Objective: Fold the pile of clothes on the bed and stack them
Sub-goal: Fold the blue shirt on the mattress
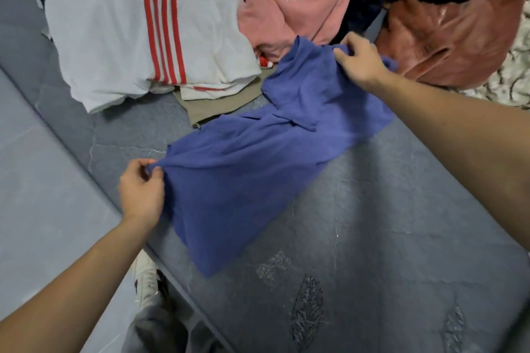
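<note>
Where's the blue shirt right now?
Head view, centre: the blue shirt lies stretched on the grey bed, left hand and right hand pinching opposite ends, just below the white striped shirt.

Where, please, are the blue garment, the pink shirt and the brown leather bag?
blue garment [252, 175]: head view, its flat middle.
pink shirt [292, 11]: head view, below its white lettering.
brown leather bag [453, 37]: head view, its creased side.

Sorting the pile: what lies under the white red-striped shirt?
A khaki garment pokes out beneath the white striped shirt; how far it runs, and anything else below, is covered.
</note>
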A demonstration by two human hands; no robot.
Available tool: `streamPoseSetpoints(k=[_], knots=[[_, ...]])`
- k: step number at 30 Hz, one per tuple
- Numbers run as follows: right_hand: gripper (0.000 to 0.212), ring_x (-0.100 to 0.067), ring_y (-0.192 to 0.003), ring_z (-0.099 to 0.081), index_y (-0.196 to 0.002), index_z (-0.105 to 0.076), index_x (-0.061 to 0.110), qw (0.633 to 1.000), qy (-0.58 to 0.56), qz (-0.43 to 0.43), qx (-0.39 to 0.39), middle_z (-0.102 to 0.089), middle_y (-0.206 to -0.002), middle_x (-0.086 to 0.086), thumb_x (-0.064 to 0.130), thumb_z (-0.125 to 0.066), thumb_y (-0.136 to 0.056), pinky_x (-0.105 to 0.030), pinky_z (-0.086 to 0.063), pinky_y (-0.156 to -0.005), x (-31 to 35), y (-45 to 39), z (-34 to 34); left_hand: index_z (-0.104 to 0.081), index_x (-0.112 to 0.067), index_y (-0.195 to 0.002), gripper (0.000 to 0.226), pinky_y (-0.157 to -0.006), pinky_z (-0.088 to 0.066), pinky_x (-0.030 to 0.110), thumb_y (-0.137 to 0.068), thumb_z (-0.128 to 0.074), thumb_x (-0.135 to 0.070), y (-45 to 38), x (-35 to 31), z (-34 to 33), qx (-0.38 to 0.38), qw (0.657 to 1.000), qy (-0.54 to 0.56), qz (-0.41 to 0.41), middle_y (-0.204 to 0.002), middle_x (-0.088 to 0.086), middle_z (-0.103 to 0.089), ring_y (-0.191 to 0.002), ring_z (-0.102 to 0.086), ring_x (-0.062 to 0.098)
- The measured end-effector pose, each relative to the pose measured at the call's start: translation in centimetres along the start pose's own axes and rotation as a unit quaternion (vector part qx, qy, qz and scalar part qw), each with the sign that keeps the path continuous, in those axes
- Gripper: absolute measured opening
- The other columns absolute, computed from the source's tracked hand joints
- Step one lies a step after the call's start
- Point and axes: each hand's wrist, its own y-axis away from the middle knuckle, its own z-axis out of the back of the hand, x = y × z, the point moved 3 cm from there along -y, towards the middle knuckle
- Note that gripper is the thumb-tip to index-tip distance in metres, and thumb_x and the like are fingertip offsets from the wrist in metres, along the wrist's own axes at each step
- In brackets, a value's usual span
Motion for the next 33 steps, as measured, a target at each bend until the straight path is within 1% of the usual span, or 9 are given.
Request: streamPoseSetpoints(k=[5,10,12,16,20,23,28,31,33], knots=[[0.017,-0.032,-0.076,-0.054,-0.095,-0.058,-0.005,0.991,0.088,0.029,0.101,-0.064,-0.091,-0.03,0.005,-0.063,-0.082,-0.051,-0.049,-0.071,-0.2,-0.2,-2.1,-0.068,-0.018,-0.094,0.012,-0.076,-0.048,0.027,-0.091,-0.079,-0.021,-0.6,-0.9,-0.7,0.065,0.995,-0.05,-0.052,-0.086,-0.007,-0.069,-0.08,-0.062,0.012],[0.034,-0.023,-0.057,-0.053,-0.063,-0.062,0.012,0.994,0.051,0.056,0.078,-0.062,-0.062,-0.015,0.03,-0.078,-0.087,-0.047,-0.048,-0.057,1.5,-1.3,-2.1,-0.064,-0.017,-0.083,0.018,-0.067,-0.045,0.016,-0.098,-0.068,-0.008,-1.7,-1.5,0.0,0.069,0.997,-0.011,-0.022,-0.08,-0.003,-0.065,-0.075,-0.058,0.011],[0.042,-0.022,-0.057,-0.054,-0.063,-0.063,0.007,0.998,0.017,0.046,0.041,-0.062,-0.062,-0.018,0.039,-0.078,-0.086,-0.045,-0.047,-0.054,2.4,-2.4,-1.6,-0.06,-0.017,-0.081,0.022,-0.063,-0.042,0.012,-0.099,-0.064,-0.005,-1.8,-1.5,0.5,0.042,0.999,0.016,-0.011,-0.076,-0.005,-0.061,-0.069,-0.053,0.006],[0.066,-0.016,-0.052,-0.023,-0.054,-0.03,0.014,0.999,0.012,0.037,-0.035,-0.029,-0.056,-0.012,0.052,-0.066,-0.094,-0.038,-0.023,-0.048,3.9,-3.8,-1.5,-0.055,-0.012,-0.08,0.019,-0.062,-0.038,0.026,-0.098,-0.06,-0.008,-1.5,-0.1,1.1,0.014,0.999,0.025,0.024,-0.071,0.0,-0.051,-0.067,-0.043,0.013],[0.057,-0.031,-0.06,-0.044,-0.06,-0.044,0.006,0.995,0.094,0.017,0.03,-0.042,-0.061,-0.019,0.045,-0.057,-0.1,-0.041,-0.033,-0.057,3.4,-4.4,-3.3,-0.054,-0.014,-0.081,0.017,-0.059,-0.039,0.023,-0.096,-0.061,-0.012,-0.9,0.2,1.2,0.011,0.999,-0.039,0.011,-0.072,0.001,-0.056,-0.067,-0.047,0.017],[0.042,-0.045,-0.08,-0.059,-0.08,-0.058,0.004,0.989,0.148,0.001,0.007,-0.061,-0.08,-0.021,0.042,-0.055,-0.099,-0.043,-0.042,-0.063,3.0,-4.0,-4.1,-0.054,-0.024,-0.094,0.013,-0.068,-0.043,0.034,-0.093,-0.066,-0.019,-0.6,-0.6,1.2,0.004,0.995,-0.094,-0.023,-0.085,-0.005,-0.064,-0.076,-0.056,0.018],[0.032,-0.042,-0.108,-0.048,-0.109,-0.048,0.006,0.962,0.244,0.07,-0.096,-0.05,-0.119,-0.021,0.031,-0.06,-0.092,-0.054,-0.041,-0.076,3.1,-1.8,-4.0,-0.054,-0.02,-0.119,0.037,-0.089,-0.043,0.036,-0.089,-0.074,-0.031,-1.1,-2.2,0.1,0.016,0.973,-0.177,-0.15,-0.112,-0.004,-0.051,-0.11,-0.048,0.02],[0.032,-0.04,-0.106,-0.048,-0.108,-0.048,0.007,0.954,0.251,0.066,-0.152,-0.049,-0.12,-0.02,0.033,-0.06,-0.093,-0.051,-0.039,-0.075,2.9,0.3,-3.8,-0.056,-0.015,-0.125,0.049,-0.096,-0.046,0.041,-0.088,-0.079,-0.036,-1.8,-3.3,-1.4,0.044,0.968,-0.187,-0.164,-0.116,0.004,-0.056,-0.115,-0.051,0.025],[0.025,-0.039,-0.102,-0.05,-0.103,-0.051,0.006,0.968,0.204,0.085,-0.12,-0.052,-0.113,-0.019,0.03,-0.055,-0.097,-0.051,-0.04,-0.075,2.6,2.0,-4.8,-0.057,-0.014,-0.129,0.057,-0.095,-0.048,0.043,-0.086,-0.082,-0.041,-2.3,-3.9,-2.4,0.073,0.971,-0.18,-0.139,-0.112,0.004,-0.062,-0.112,-0.057,0.027]])
